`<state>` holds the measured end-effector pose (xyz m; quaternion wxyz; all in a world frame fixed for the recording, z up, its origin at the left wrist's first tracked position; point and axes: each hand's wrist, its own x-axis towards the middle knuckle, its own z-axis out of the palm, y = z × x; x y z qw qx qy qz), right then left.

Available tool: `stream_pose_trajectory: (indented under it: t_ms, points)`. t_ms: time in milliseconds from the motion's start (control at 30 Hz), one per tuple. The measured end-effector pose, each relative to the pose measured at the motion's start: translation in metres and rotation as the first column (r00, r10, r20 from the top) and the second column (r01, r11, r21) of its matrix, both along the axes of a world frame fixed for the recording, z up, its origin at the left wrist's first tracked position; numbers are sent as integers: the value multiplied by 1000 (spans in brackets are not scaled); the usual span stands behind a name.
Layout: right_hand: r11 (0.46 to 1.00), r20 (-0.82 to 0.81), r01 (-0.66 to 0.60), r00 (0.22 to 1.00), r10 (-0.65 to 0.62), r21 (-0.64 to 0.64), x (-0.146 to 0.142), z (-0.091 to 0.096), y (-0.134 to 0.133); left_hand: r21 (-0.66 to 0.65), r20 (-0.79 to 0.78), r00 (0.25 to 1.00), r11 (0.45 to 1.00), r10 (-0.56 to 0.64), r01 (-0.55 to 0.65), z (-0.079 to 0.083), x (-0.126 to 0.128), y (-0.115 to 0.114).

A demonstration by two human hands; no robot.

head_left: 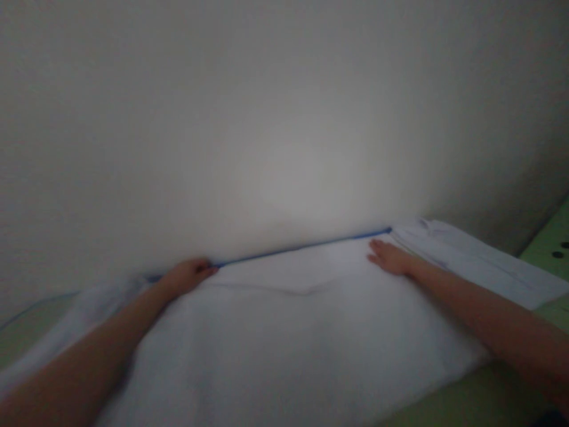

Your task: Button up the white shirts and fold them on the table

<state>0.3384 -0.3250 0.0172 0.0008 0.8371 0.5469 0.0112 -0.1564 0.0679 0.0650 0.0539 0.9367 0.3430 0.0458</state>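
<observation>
A white cloth (275, 338) lies spread out before me, with a shallow crease across its upper part and a thin blue strip (275, 252) along its far edge. Narrower white parts, perhaps sleeves, extend at both sides; I cannot tell for sure. At the far left corner, my left hand (189, 276) has thumb and fingers closed on the cloth's edge. My right hand (389, 256) rests flat near the far right corner, its fingers stretched out on the cloth. The picture is dim and blurred.
A plain pale wall (284, 130) rises directly behind the cloth's far edge. The green surface (448, 397) under the cloth shows at the lower right and at the far left. Dark round spots or holes (558, 255) mark the green at the far right.
</observation>
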Motion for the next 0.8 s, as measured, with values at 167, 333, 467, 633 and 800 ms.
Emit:
stream_pose_trajectory:
  t_ms: [167,333,467,633,800]
  points:
    - [998,14,5,1000,-6,68,30,-15,-7,184,-44,998,982,-43,50,21,17,-27]
    - [993,39,-24,999,20,120,39,-17,2,105,-38,937,931,-348,350,10,47,-87]
    - [991,51,-50,998,44,125,48,-18,1,19,-98,928,932,-359,363,-13,56,-107]
    - [992,76,-66,995,58,111,36,0,-3,-34,-119,917,925,-380,379,5,45,-96]
    - [955,44,-236,972,232,178,-37,36,-31,-95,-129,910,918,-394,385,70,-18,-130]
